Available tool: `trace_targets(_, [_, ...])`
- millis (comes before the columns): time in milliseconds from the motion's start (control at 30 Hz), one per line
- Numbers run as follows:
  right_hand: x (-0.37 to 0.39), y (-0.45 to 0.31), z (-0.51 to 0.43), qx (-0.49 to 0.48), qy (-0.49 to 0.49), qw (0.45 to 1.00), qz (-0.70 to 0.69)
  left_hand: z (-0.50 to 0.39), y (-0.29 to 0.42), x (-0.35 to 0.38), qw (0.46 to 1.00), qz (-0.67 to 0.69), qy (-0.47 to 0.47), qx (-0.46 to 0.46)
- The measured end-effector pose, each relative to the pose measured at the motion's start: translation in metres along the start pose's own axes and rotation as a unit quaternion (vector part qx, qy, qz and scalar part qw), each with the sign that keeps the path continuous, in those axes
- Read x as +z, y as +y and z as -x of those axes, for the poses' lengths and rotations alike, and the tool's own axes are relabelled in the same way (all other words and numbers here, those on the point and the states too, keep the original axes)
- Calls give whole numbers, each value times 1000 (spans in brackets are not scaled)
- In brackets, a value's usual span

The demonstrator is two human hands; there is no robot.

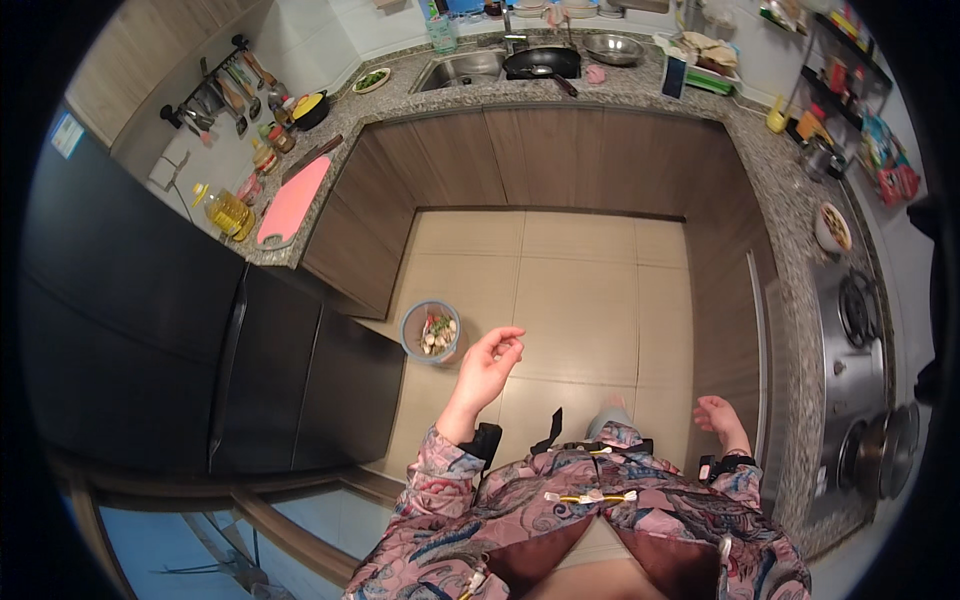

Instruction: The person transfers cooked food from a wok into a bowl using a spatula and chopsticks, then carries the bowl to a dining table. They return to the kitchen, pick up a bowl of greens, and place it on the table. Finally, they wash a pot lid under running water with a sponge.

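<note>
My left hand is raised over the tiled floor with its fingers loosely curled; no object shows in it. Just left of it, on the floor, stands a round waste bin with food scraps inside. My right hand hangs low beside the wooden cabinet front at the right, fingers slightly bent, with nothing seen in it. On the left counter lie a pink cutting board and a kitchen knife beside it. A black wok rests in the right basin of the sink.
A dark refrigerator borders the left side. Along the right counter are a bowl, a gas stove and a pot. An oil bottle stands on the left counter; a metal bowl is beside the sink.
</note>
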State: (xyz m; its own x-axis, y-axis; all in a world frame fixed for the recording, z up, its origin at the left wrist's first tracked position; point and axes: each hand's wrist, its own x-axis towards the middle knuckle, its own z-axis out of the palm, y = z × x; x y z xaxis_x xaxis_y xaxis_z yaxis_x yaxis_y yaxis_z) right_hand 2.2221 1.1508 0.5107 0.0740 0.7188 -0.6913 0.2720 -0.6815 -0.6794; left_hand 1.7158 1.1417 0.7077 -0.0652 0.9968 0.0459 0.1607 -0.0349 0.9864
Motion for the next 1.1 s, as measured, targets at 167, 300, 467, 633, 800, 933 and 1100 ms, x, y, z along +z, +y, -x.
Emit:
trace_targets(167, [-47, -127, -164, 13, -81, 993, 90, -126, 11, 23, 989, 10, 106, -105])
trace_targets(300, [12, -249, -253, -53, -161, 975, 146, -171, 32, -33, 978, 47, 175, -102])
trace_targets(467, [155, -467, -293, -273, -235, 886, 292, -209, 35, -83, 958, 38, 274, -71])
trace_targets(633, [326, -658, -287, -437, -320, 820, 184, -245, 20, -150, 920, 30, 371, -124])
trace_targets(800, [418, -755, -267, -372, -397, 830, 125, -294, 7, -235, 909, 20, 389, -147])
trace_targets(933, [455, -864, -260, -406, -358, 841, -23, -370, 41, -319, 916, 0, 380, -127])
trace_targets(1100, [454, -1062, -240, -544, -281, 786, -90, -456, 94, -369, 957, -29, 289, -18])
